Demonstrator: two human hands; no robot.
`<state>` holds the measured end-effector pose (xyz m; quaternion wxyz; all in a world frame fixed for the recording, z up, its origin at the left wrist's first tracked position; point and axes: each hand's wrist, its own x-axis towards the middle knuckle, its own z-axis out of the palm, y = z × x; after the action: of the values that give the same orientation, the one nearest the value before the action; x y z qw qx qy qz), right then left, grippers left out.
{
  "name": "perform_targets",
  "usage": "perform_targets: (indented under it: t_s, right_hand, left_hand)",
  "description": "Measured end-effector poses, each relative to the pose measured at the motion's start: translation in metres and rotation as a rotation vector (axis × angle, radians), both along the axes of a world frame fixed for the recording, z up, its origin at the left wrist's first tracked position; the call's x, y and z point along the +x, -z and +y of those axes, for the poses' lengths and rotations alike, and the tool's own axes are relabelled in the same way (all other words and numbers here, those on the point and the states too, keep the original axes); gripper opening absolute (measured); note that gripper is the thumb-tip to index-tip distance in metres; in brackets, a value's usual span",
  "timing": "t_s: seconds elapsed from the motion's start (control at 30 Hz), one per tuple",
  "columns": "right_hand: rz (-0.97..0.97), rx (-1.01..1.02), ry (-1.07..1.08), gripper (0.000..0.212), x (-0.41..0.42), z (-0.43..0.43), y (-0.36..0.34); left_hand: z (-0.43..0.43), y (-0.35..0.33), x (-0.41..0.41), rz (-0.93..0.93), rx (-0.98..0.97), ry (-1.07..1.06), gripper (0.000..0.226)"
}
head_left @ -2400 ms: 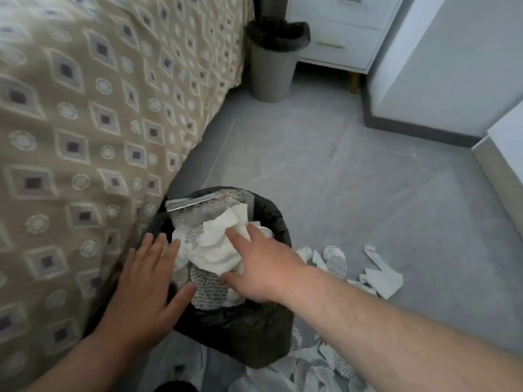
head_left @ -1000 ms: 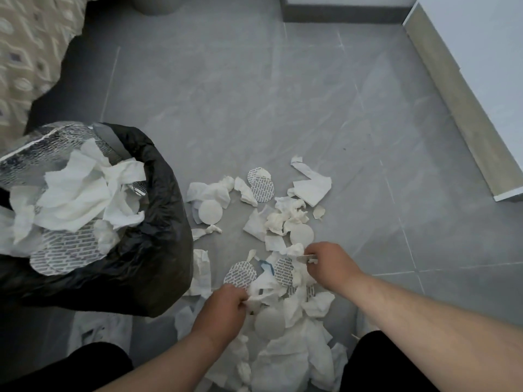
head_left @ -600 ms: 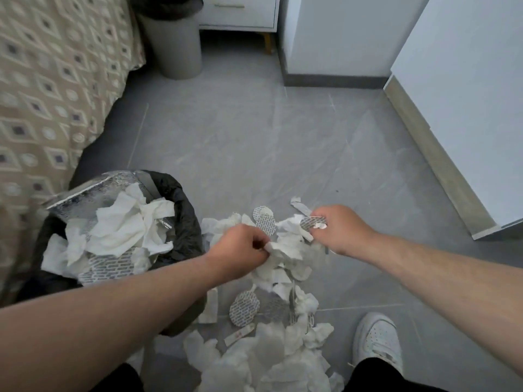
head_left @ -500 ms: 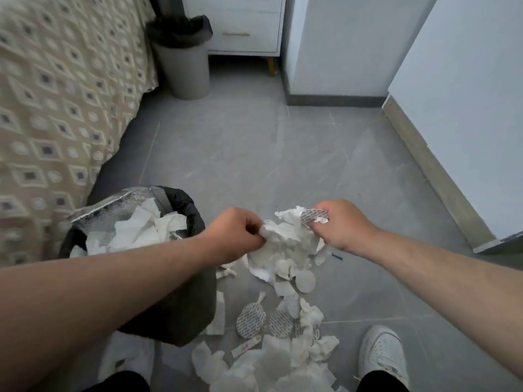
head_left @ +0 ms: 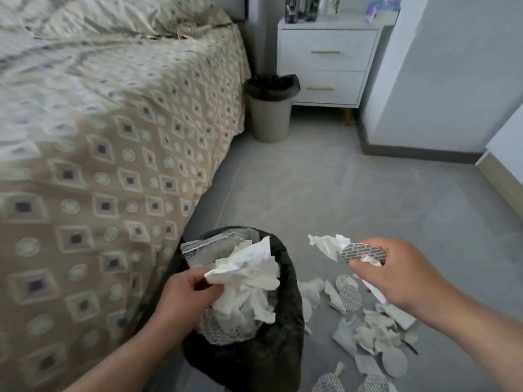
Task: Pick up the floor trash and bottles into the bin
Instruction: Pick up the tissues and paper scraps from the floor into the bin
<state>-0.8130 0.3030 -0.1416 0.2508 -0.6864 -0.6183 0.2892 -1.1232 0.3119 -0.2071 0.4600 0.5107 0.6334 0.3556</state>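
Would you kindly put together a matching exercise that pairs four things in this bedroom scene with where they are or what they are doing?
Things:
1. left hand
2. right hand
3. beige bin
4. paper scraps

Places or states:
A. beside the white nightstand
B. lying on the grey floor
C. gripping crumpled tissue over the black-lined bin
D. holding a round printed seal, off to one side of that bin

Pairs: 1-C, 2-D, 3-A, 4-B.
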Motion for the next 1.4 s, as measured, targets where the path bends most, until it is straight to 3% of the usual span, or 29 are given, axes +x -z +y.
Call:
perform_targets:
  t_s: [0.17,0.3,0.37,0.47,0.63,0.77,0.87,1.07,1.1,1.17,1.23,1.33,1.4]
  right_hand:
    - [0.038,-0.057,0.014,0.024,-0.013,0.002,0.008]
    - [0.064,-0.100,0.046,0.014,-0.022,0.004,0.015]
    - [0.069,-0.108,0.044,0.012,-0.026,0.005,0.017]
    - [0.074,-0.113,0.036,0.014,-0.032,0.007,0.017]
    - [0.095,-0.161,0.016,0.013,-0.042,0.003,0.019]
    - [0.108,-0.201,-0.001,0.013,-0.054,-0.002,0.024]
    - [0.064,-0.224,-0.065,0.010,-0.070,-0.003,0.031]
    - [0.172,-0.298,-0.143,0.009,-0.118,0.021,0.045]
    - [0.230,-0.337,-0.168,0.019,-0.127,0.026,0.047]
    - [0.295,-0.430,-0.237,0.065,-0.139,0.035,0.055]
    - [0.224,-0.436,-0.255,0.089,-0.145,0.040,0.059]
    - [0.018,-0.214,-0.193,0.057,-0.138,0.044,0.065]
    - [-0.096,-0.081,-0.245,0.047,-0.133,0.041,0.072]
  left_hand:
    - [0.005,0.047,-0.015,0.443,0.088,0.068,0.023]
    - [0.008,0.063,-0.009,0.679,0.143,0.313,0.018]
    - [0.008,0.067,-0.010,0.640,0.194,0.406,0.018]
    - [-0.001,0.067,-0.021,0.599,0.309,0.474,0.040]
    - [-0.020,0.057,-0.045,0.689,0.618,0.398,0.049]
    - [-0.026,0.072,-0.063,0.679,0.380,0.223,0.074]
    - [-0.028,0.090,-0.066,0.649,0.217,0.220,0.092]
    - [-0.028,0.091,-0.064,0.675,0.188,0.221,0.097]
    - [-0.028,0.092,-0.065,0.680,0.190,0.228,0.097]
    - [-0.029,0.094,-0.068,0.691,0.207,0.249,0.100]
    - [-0.029,0.096,-0.069,0.696,0.215,0.256,0.101]
    - [-0.030,0.096,-0.070,0.690,0.197,0.248,0.102]
    - [-0.030,0.096,-0.070,0.695,0.199,0.253,0.101]
